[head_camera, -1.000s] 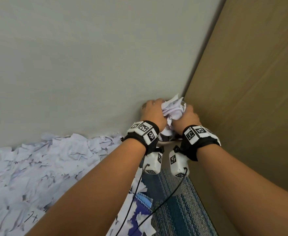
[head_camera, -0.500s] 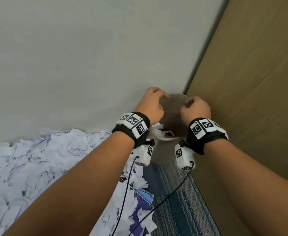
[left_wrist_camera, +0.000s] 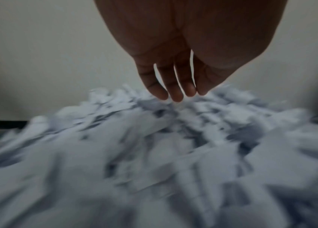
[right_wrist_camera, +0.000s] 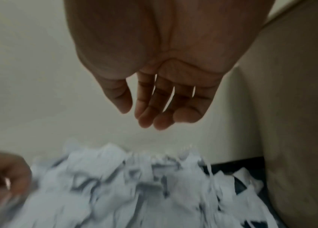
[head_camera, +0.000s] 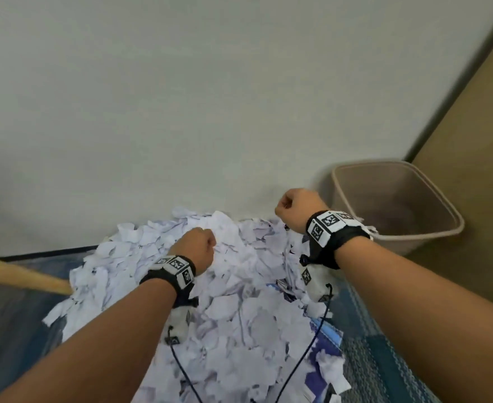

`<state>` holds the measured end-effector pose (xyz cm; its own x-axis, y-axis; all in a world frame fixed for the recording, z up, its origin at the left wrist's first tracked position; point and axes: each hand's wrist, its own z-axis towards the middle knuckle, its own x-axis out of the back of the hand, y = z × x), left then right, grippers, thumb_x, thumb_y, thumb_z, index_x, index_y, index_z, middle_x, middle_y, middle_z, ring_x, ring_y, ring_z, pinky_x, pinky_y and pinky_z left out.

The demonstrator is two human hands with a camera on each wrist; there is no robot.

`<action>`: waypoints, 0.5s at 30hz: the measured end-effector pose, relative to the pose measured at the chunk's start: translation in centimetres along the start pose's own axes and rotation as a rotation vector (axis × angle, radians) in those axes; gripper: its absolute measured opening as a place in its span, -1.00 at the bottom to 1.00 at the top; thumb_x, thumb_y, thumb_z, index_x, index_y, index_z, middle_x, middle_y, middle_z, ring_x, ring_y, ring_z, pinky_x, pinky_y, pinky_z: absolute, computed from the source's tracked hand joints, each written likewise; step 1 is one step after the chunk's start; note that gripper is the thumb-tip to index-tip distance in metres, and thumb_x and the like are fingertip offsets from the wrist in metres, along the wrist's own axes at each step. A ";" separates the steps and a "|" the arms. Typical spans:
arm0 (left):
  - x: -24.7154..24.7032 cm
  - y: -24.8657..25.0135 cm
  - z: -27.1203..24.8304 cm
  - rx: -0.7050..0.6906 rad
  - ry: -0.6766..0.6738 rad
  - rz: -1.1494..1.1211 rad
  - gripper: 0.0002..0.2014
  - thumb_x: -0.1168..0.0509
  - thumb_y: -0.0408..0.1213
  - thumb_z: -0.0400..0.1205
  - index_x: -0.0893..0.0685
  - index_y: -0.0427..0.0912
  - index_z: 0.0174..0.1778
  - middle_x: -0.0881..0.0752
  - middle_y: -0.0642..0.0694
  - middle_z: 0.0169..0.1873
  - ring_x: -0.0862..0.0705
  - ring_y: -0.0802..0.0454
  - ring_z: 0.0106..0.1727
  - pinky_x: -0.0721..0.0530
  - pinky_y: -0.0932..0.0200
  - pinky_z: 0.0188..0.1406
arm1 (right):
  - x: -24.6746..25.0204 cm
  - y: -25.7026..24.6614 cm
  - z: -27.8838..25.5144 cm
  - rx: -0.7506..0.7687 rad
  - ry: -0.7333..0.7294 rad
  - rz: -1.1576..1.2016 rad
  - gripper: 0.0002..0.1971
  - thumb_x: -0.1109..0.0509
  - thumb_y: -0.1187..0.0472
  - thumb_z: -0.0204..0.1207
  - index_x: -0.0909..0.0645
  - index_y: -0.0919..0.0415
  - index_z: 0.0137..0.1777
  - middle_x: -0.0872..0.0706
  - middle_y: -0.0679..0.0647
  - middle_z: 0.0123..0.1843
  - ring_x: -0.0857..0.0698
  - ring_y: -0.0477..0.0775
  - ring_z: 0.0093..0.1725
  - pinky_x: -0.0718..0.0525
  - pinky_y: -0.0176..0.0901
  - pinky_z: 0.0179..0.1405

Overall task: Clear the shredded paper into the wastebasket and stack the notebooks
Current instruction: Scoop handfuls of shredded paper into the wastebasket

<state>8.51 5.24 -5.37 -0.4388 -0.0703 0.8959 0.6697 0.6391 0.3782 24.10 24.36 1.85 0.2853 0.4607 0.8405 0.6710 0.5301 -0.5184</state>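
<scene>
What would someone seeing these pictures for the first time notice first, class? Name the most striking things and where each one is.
A big heap of shredded paper covers the floor against the pale wall, filling the lower middle of the head view. Above it hang the left hand and the right hand, both holding nothing, fingers pointing down. To the right, in the corner, stands a beige wastebasket.

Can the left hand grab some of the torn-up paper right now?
Probably yes. The left hand is empty, its fingers loose, and it hangs just over the top of the shredded paper pile, fingertips almost on it. Nothing lies between them.
</scene>
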 end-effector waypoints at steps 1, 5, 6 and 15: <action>-0.1 -1.8 -0.7 0.045 -0.002 0.038 -0.81 -0.18 -0.33 0.61 -0.65 -0.07 0.04 -0.62 -0.09 0.07 -0.64 -0.09 0.08 -0.64 0.05 0.07 | -1.3 -0.1 -0.3 0.020 -0.069 -0.053 -0.91 -0.37 0.08 0.49 -0.63 0.02 -0.22 -0.74 0.01 -0.14 -0.71 0.12 -0.10 -0.62 -0.18 -0.13; 0.8 -7.7 -2.9 0.173 0.051 0.088 -0.82 -0.17 -0.30 0.61 -0.61 -0.07 0.08 -0.55 -0.11 0.13 -0.58 -0.10 0.17 -0.61 -0.01 0.16 | -7.3 -1.3 -1.2 0.125 -0.315 -0.256 -0.92 -0.32 0.11 0.53 -0.64 0.04 -0.08 -0.70 0.07 0.01 -0.66 0.16 0.08 -0.55 -0.20 -0.04; 1.0 -8.6 -3.1 0.202 0.052 0.083 -0.79 -0.19 -0.27 0.61 -0.59 -0.06 0.14 -0.52 -0.12 0.18 -0.55 -0.11 0.22 -0.59 0.00 0.18 | -8.6 -1.6 -1.1 0.139 -0.355 -0.285 -0.82 -0.32 0.11 0.53 -0.64 0.08 0.08 -0.70 0.08 0.11 -0.65 0.15 0.15 -0.58 -0.17 0.05; -1.7 -11.0 -2.4 0.374 -0.215 0.083 0.14 -0.36 0.39 0.38 0.25 0.14 0.67 0.20 -0.26 0.67 0.08 -0.42 0.65 -0.06 -0.26 0.62 | -15.0 -3.2 -1.6 0.185 -0.492 -0.347 0.12 -0.57 -0.19 0.28 0.21 -0.35 0.63 0.24 0.04 0.74 -0.19 0.46 0.62 -0.37 0.34 0.52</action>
<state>3.34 -3.48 -10.48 -0.5333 0.1286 0.8361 0.4627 0.8718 0.1610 18.74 14.66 -8.83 -0.3057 0.4897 0.8165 0.5257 0.8018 -0.2841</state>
